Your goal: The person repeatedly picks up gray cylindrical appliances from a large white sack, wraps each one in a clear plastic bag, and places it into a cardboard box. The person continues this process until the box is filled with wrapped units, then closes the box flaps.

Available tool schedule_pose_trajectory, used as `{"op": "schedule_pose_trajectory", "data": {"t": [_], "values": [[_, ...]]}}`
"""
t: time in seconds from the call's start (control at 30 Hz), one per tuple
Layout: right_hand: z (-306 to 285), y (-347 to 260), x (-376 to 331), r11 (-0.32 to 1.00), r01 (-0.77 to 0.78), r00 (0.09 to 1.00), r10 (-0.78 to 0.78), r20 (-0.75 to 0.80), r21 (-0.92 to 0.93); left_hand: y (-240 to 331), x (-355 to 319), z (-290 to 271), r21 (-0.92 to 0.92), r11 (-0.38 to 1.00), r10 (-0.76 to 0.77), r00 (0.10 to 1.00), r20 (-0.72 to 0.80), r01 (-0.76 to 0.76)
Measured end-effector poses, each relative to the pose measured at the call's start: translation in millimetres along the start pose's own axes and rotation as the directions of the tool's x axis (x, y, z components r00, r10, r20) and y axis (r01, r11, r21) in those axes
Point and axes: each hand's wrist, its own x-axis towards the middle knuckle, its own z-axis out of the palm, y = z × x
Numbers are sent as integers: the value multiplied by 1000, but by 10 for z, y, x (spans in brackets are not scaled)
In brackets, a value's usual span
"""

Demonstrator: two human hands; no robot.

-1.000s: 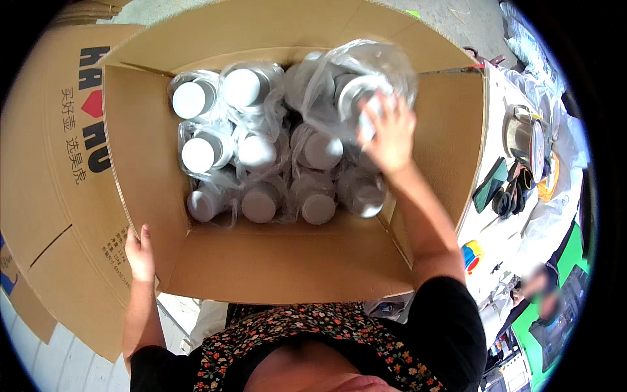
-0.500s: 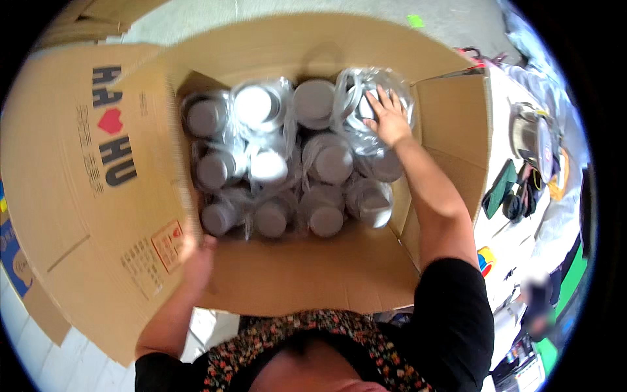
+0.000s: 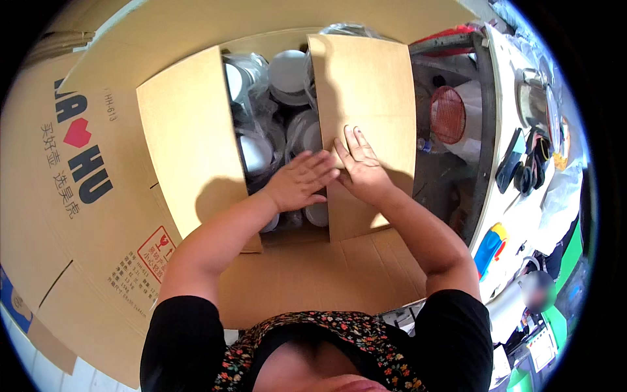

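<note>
A big cardboard box stands in front of me, its two short flaps folded inward. On the right flap my right hand lies flat with fingers spread. My left hand is stretched out over the gap between the flaps, its fingertips at the right flap's inner edge and close against my right hand. The left flap is tilted over the contents, untouched. Through the gap show several round-topped white things wrapped in clear plastic; the flaps and my hands hide the others.
The long left flap, printed with a red heart, spreads outward. The far flap stands behind; the near flap lies toward me. At right are a metal frame and a white tabletop with tools and a tape roll-like thing.
Both short flaps have come inward over the wrapped things. My right hand has left the plastic for the right flap; my left hand has moved from the box's left edge to the middle.
</note>
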Motion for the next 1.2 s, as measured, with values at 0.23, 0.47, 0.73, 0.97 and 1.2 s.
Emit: {"op": "schedule_pose_trajectory", "data": {"t": [0.23, 0.47, 0.73, 0.97, 1.2], "values": [[-1068, -136, -1548, 857, -211, 935, 36, 354, 470, -101, 112, -78, 43, 997, -65, 992, -111, 70], [-1490, -683, -712, 783, 487, 872, -411, -266, 387, 751, 1154, -646, -857, -261, -234, 832, 503, 445], [-1309, -493, 145, 825, -89, 666, 466, -582, 558, 1286, 1042, 251, -654, 742, -46, 985, 168, 146], [306, 2137, 1142, 843, -334, 870, 447, -206, 422, 423, 734, -489, -359, 843, -505, 821, -267, 401], [403, 2072, 1622, 754, -637, 770, 632, 88, 157, -32, 824, -646, -231, 893, -451, 758, -472, 387]]}}
